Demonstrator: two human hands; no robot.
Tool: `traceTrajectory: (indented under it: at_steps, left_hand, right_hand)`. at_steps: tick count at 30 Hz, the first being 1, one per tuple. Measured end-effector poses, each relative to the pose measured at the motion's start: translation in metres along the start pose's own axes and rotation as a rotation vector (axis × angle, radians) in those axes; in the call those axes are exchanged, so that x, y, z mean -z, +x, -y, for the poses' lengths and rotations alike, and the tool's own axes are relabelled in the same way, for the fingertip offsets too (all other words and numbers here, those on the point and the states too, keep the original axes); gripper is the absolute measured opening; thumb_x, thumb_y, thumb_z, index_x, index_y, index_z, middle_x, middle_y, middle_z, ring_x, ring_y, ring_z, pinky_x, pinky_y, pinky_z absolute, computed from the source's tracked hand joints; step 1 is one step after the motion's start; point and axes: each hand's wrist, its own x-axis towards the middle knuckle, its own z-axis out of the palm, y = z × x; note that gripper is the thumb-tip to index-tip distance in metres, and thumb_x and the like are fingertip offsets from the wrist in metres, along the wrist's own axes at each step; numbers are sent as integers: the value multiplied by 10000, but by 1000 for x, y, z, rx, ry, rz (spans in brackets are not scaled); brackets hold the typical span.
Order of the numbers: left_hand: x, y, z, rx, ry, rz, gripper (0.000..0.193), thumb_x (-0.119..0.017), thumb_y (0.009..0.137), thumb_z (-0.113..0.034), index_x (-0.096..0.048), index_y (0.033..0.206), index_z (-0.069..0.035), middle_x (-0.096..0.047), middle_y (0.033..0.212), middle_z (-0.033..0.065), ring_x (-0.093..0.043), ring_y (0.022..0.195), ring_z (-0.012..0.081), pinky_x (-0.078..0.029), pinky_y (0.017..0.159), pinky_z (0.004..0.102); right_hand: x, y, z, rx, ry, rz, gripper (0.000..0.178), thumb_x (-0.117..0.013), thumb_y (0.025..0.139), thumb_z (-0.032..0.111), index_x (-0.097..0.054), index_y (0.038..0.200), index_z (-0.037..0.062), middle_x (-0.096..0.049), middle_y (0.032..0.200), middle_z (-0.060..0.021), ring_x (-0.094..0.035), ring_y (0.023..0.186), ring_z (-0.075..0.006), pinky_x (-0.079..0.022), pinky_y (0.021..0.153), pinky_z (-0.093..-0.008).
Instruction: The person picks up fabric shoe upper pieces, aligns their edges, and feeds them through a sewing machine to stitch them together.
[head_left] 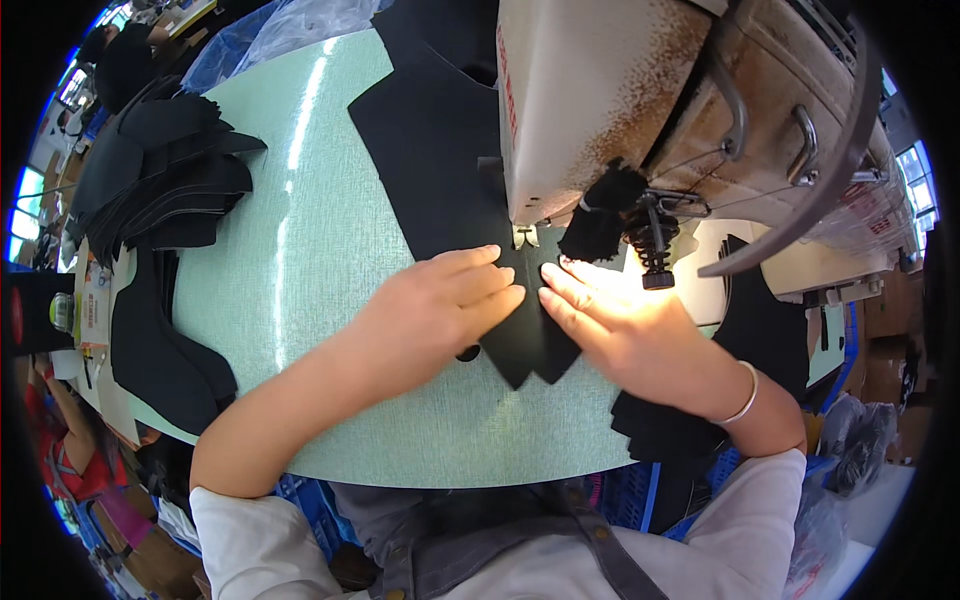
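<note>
A black fabric piece runs across the pale green table and under the presser foot of a sewing machine. Its near end comes to two points with a notch between them. My left hand lies flat on the cloth left of the seam line, fingers stretched toward it. On the other side my right hand presses the cloth flat with fingers extended, brightly lit by the machine lamp. Both hands sit just nearer to me than the presser foot, and the seam runs between them.
Stacked black cut pieces lie at the left table edge, with more curved black pieces below them. Another black stack hangs by my right forearm. A curved grey bar arcs beside the machine head. Blue crates stand under the table.
</note>
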Motion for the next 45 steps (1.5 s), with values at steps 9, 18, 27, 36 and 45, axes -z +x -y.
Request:
traceTrajectory:
  at_steps: [9, 18, 27, 36, 45]
  left_hand:
    - [-4, 2, 3, 18, -18, -65, 308, -640, 753, -26, -689, 1056, -42, -672, 1097, 76, -621, 1158, 271, -573, 867, 324]
    - [-2, 1, 5, -104, 76, -76, 285, -643, 754, -112, -677, 1027, -38, -667, 1062, 54, -641, 1077, 254, -582, 791, 319]
    - [-4, 4, 14, -72, 93, -124, 270, -640, 744, -79, -685, 1008, -41, -685, 1050, 48, -658, 1057, 247, -579, 806, 322]
    - [-2, 3, 24, -22, 90, -75, 277, -638, 758, -51, -704, 1026, -40, -686, 1083, 48, -659, 1077, 237, -571, 844, 321]
    - [-1, 7, 31, 15, -41, -75, 351, -671, 701, 35, -711, 1043, -34, -675, 1060, 54, -648, 1023, 247, -550, 929, 342]
  right_hand:
    - [8, -1, -11, 40, -84, 116, 417, -643, 759, 56, -687, 1173, 67, -667, 1274, -30, -697, 1016, -138, -576, 683, -279]
    - [-2, -2, -2, 49, -94, 66, 413, -644, 773, 43, -664, 1184, 15, -646, 1272, -117, -683, 1049, -226, -568, 862, -329]
    - [-8, 2, -14, -18, -18, 19, 427, -615, 809, 12, -657, 1231, 64, -651, 1295, -86, -692, 973, -189, -540, 855, -326]
    - [-9, 6, -24, -59, 43, 1, 495, -604, 846, 19, -607, 1332, 113, -651, 1290, -84, -684, 1002, -207, -537, 855, -320]
    - [-15, -1, -35, -118, 123, 49, 565, -586, 844, -15, -567, 1383, 151, -640, 1312, -74, -694, 909, -221, -554, 802, -317]
